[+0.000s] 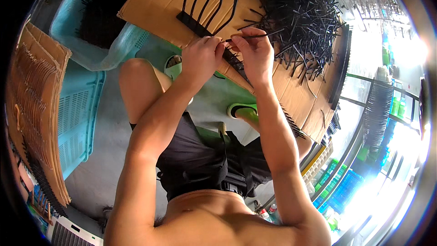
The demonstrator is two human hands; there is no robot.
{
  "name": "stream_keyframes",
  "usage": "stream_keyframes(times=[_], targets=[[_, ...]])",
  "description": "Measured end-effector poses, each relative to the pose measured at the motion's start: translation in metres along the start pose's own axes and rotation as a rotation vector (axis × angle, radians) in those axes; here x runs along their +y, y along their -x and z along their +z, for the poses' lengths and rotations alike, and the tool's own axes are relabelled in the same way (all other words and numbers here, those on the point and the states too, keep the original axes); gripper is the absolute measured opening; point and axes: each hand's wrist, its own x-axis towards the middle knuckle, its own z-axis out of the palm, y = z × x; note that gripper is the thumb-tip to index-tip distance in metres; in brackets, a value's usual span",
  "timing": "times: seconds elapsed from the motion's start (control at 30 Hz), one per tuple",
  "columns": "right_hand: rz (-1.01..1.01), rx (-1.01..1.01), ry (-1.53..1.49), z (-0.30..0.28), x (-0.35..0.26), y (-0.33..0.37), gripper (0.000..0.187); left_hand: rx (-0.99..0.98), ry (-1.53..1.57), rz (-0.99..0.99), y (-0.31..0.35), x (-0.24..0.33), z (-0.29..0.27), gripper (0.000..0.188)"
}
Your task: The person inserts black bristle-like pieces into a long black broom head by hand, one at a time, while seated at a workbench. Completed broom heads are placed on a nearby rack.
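Between my two hands is a thin black eyeglass temple (275, 33), lying nearly level above the near edge of a cardboard sheet. My left hand (202, 58) pinches close to its left end, fingertips partly hidden. Thumb and fingers of my right hand (254, 54) close on its middle, and its other end sticks out to the right. Below my hands a dark slotted bar (193, 23) runs slantwise along the cardboard. Several similar curved temples (210, 1) stand upright in its far left part. Right of my hands rises a large tangled heap of black temples (300, 23).
The cardboard sheet (154, 2) forms the work surface. At the far left, a turquoise crate (75, 41) lined with plastic holds a dark mass. Another cardboard piece (34, 105) with rows of temples rests on a turquoise crate (78, 118). A long toothed bar (342, 68) borders the right side.
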Motion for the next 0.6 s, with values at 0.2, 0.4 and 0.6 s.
stream_keyframes(times=[0.2,0.4,0.6], targets=[[-0.058,0.014,-0.035,0.003,0.007,0.001,0.019,-0.021,0.007,0.065,-0.004,0.001,-0.003,0.009],[-0.062,0.004,-0.033,0.005,0.009,0.0,0.015,-0.034,0.028,0.051,-0.004,0.001,-0.004,0.009],[-0.393,-0.005,0.496,0.007,0.013,0.002,0.015,-0.055,-0.036,0.045,-0.001,-0.002,0.005,0.014]])
